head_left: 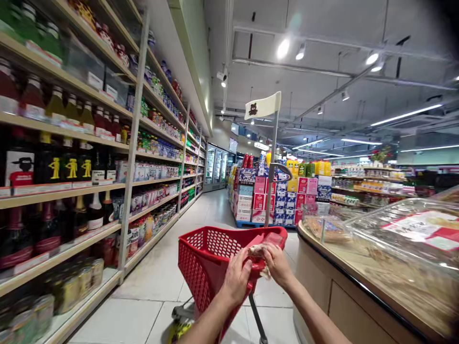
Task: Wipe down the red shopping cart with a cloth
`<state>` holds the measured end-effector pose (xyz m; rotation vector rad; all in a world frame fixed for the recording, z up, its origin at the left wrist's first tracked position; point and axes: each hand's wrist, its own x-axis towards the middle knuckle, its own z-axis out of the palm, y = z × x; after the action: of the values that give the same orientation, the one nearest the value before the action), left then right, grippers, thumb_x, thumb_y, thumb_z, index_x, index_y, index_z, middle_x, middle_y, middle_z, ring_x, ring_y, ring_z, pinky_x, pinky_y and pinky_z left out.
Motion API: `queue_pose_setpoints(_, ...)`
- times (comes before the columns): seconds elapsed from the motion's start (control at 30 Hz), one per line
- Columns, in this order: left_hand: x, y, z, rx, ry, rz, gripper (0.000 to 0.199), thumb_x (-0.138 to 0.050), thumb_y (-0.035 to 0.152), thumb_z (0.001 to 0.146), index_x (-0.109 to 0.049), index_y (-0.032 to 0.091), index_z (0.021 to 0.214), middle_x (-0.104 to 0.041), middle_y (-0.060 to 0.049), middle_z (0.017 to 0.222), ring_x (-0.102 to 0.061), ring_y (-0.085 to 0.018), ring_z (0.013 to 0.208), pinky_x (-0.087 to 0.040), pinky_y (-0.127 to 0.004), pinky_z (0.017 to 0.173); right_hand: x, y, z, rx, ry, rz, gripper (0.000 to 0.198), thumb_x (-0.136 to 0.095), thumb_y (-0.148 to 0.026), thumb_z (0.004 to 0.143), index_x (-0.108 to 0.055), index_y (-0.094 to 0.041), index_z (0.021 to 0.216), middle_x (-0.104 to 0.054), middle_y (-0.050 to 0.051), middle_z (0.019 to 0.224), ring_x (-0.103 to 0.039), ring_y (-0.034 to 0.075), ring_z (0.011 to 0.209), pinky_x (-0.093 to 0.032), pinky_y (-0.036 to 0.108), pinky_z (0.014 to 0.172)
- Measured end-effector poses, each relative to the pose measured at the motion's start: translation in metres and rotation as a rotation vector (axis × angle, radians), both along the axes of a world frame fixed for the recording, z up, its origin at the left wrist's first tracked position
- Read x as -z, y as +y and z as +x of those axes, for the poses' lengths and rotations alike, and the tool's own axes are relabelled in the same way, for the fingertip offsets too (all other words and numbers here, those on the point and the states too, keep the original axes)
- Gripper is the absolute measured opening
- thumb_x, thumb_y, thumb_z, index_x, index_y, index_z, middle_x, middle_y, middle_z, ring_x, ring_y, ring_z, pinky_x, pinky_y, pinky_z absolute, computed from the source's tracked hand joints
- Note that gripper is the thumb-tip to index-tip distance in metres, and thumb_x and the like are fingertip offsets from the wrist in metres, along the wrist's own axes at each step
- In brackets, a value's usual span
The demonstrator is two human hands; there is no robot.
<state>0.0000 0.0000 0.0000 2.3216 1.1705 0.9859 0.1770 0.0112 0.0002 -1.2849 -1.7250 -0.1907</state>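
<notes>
A small red plastic shopping cart (204,282) with a perforated basket stands in front of me. My left hand (237,272) is closed over its near edge, where the handle is, fingers pointing forward. My right hand (278,263) is curled round the same edge, a little further right. Between the hands, a crumpled whitish thing (256,249) lies along the handle, and a bit of it hangs below the right hand. Its kind cannot be made out. A pole (272,191) with a white bear flag (263,106) rises from the cart.
Shelves (64,188) of bottles and cans line the left side. At the right, a rounded counter (315,277) with clear lids (405,239) comes close to the cart. Stacked drink cartons (260,200) stand ahead, with the tiled aisle (211,208) beside them.
</notes>
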Motion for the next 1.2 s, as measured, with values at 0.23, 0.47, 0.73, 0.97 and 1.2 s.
queue_pose_setpoints(0.23,0.023,0.033,-0.007,-0.217,0.272,-0.139,0.053,-0.023,0.037,0.084,-0.028,0.018,0.133,-0.022,-0.002,0.143,-0.010,-0.019,0.133,-0.006,-0.045,0.107,0.007,-0.011,0.003,0.184,-0.148,0.090,0.035,-0.030,-0.029,0.086,-0.064,-0.022,0.086,-0.063,0.005,0.097,-0.055,0.018,0.092,-0.039,0.035,0.085)
queue_pose_setpoints(0.47,0.037,0.039,-0.010,-0.137,0.432,-0.143,0.067,-0.035,0.025,0.072,-0.017,0.020,0.136,-0.016,0.001,0.145,-0.006,-0.017,0.133,-0.002,-0.047,0.107,0.004,-0.014,0.029,0.459,-0.358,0.092,0.030,-0.033,-0.024,0.086,-0.062,-0.021,0.089,-0.063,0.005,0.095,-0.054,0.018,0.089,-0.032,0.037,0.087)
queue_pose_setpoints(0.73,0.061,0.050,0.003,-0.113,0.476,-0.138,0.084,-0.040,0.020,0.060,-0.010,0.021,0.138,-0.005,0.002,0.147,0.003,-0.017,0.133,0.000,-0.045,0.107,0.033,0.018,-0.013,0.446,-0.481,0.033,0.029,-0.045,-0.020,0.078,-0.060,-0.019,0.102,-0.059,0.008,0.107,-0.050,0.023,0.101,-0.028,0.037,0.093)
queue_pose_setpoints(0.97,0.065,0.048,0.010,-0.111,0.460,-0.133,0.085,-0.041,0.023,0.059,-0.009,0.019,0.138,-0.007,0.000,0.147,0.003,-0.019,0.133,0.001,-0.047,0.107,0.023,0.007,0.056,0.640,-0.427,-0.027,0.039,-0.032,-0.015,0.082,-0.054,-0.019,0.114,-0.056,0.010,0.116,-0.050,0.022,0.106,-0.024,0.045,0.097)
queue_pose_setpoints(1.2,0.063,0.041,-0.002,-0.137,0.556,-0.074,0.088,-0.041,0.023,0.058,-0.004,0.019,0.138,-0.002,0.002,0.147,0.006,-0.019,0.133,0.001,-0.046,0.107,0.041,0.009,0.000,0.355,-0.565,0.077,0.035,-0.040,-0.018,0.082,-0.054,-0.027,0.113,-0.055,0.003,0.119,-0.046,0.018,0.111,-0.019,0.038,0.102)
